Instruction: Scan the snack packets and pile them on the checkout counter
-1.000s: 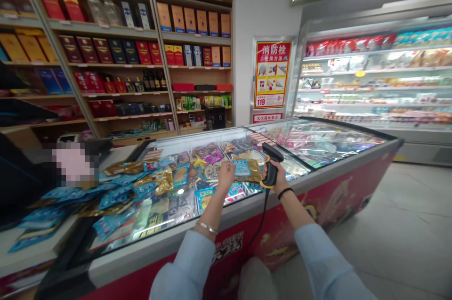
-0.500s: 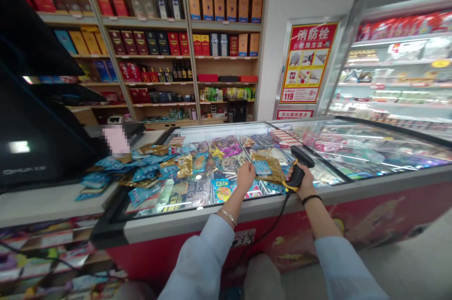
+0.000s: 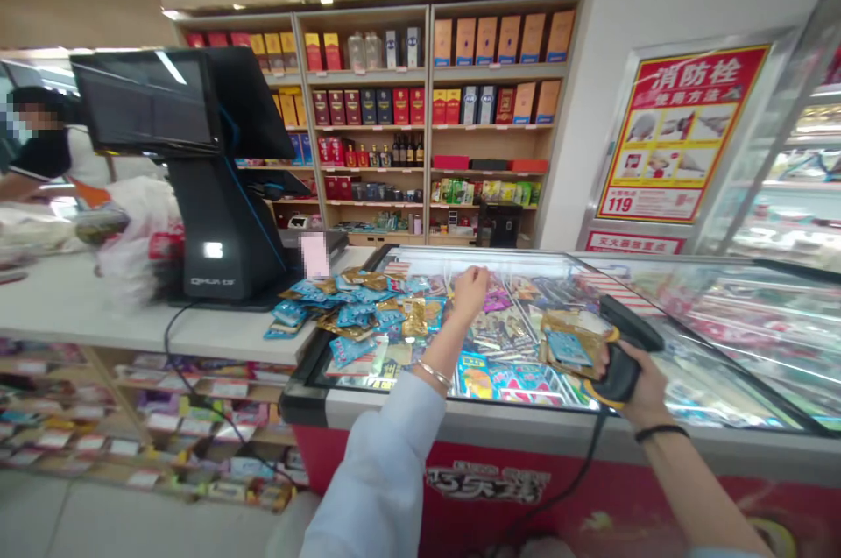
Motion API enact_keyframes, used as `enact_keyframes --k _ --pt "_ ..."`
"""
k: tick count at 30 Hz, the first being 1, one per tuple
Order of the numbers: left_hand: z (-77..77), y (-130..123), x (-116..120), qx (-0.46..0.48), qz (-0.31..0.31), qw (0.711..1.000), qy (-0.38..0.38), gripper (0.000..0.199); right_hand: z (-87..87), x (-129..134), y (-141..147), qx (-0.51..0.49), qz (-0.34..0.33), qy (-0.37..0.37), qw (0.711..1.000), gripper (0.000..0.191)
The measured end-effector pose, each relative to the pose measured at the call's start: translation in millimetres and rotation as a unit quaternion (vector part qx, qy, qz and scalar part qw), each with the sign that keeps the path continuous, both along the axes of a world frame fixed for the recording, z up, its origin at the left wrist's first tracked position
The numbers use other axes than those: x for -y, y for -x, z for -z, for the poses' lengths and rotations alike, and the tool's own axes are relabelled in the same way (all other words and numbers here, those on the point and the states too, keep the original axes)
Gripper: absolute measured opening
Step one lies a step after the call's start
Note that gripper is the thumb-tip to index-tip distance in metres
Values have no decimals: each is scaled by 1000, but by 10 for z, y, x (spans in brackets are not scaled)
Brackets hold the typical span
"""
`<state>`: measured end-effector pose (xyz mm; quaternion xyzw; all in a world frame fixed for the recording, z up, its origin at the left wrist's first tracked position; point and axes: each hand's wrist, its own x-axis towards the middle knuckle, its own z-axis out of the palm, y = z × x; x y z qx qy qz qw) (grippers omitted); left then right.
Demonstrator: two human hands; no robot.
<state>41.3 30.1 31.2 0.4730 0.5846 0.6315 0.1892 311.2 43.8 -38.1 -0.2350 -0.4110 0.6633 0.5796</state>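
Nearest, one o'clock: one black-and-yellow scanner in the right hand, fingers wrapped round its grip, forearm slanting towards eleven.
Just beside it, at its ten o'clock: one blue-and-gold packet, over the freezer top; held or resting, we cannot tell. Singled out and, we judge, unfinished.
Further, eleven o'clock: a heap of similar packets, across the counter end and freezer edge. Many pieces; which are done and which are left we cannot tell, though we judge the work midway.
Similar range, twelve o'clock: the left hand, extended above the glass, forearm rising towards one, fingers curled together; whether pinching anything, we cannot tell.
Farthest, twelve o'clock: shelving with boxes.
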Motion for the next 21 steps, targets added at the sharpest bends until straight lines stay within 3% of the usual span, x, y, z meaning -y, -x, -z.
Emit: enact_keyframes --k 2,5,11,16,21 --pt "-160 311 145 30 -5 999 -15 26 -98 94 388 -11 -31 -6 999 24" --pt "-203 716 408 67 -35 997 -16 23 -172 264 1087 -22 -85 -17 996 22" --pt "123 1604 966 59 -159 985 3 24 -137 612 2376 -21 -196 -35 980 26" --pt "395 2315 1372 55 -306 950 39 30 -99 681 2918 8 -250 -38 968 24" --pt "549 2559 1540 27 -437 898 53 33 19 617 3138 45 -300 -43 952 26"
